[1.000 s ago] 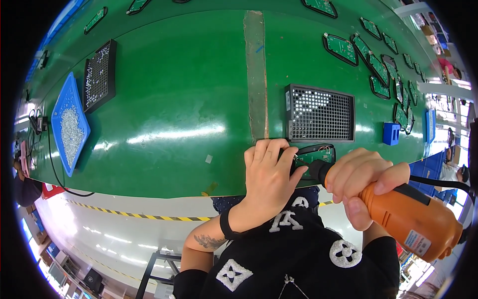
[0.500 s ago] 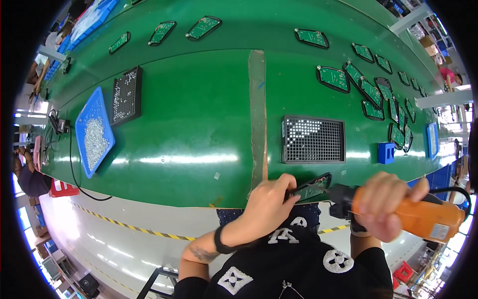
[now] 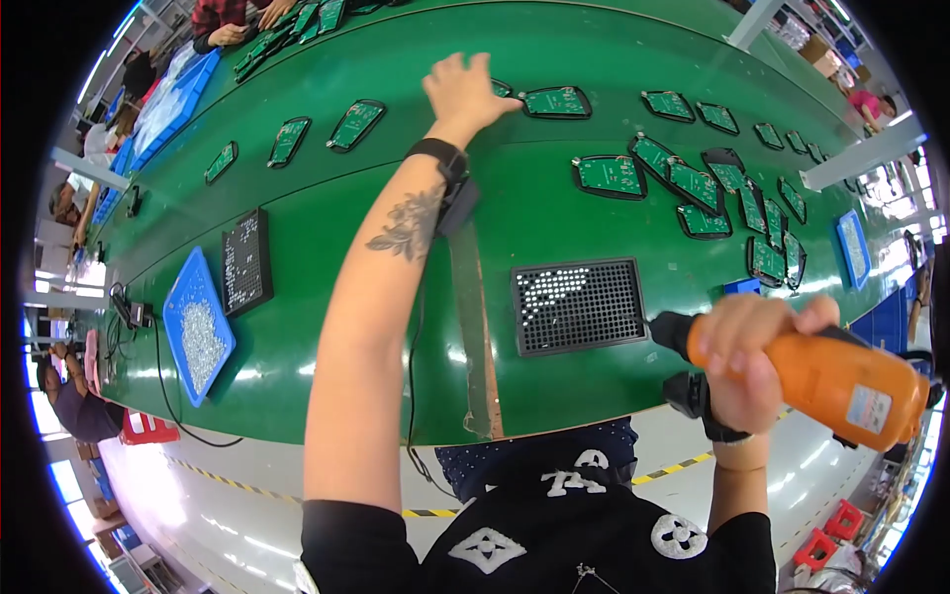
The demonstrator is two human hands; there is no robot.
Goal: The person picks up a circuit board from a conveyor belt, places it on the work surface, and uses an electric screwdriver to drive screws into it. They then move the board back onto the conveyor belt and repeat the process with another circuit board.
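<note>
My left hand (image 3: 463, 94) is stretched out over the far part of the green table, its fingers apart. Right beside it, partly covered by the hand, lies a green circuit board in a black frame (image 3: 502, 88). Another framed circuit board (image 3: 556, 102) sits just to the right. My right hand (image 3: 747, 351) is wrapped round an orange electric screwdriver (image 3: 826, 381), whose black tip points left. That tip appears close to the right edge of a black perforated tray (image 3: 580, 342), which has small white pieces in some of its holes.
Several framed boards (image 3: 693, 185) lie clustered at the right. A blue bin of small pale pieces (image 3: 226, 342) and a second black tray (image 3: 259, 267) stand at the left. A blue block (image 3: 742, 286) is near the screwdriver. A co-worker's hands (image 3: 230, 36) show at the far left.
My left hand has gone from the near table edge, where it held a framed board, to the far part of the table. The screwdriver has moved away from the board's earlier place.
</note>
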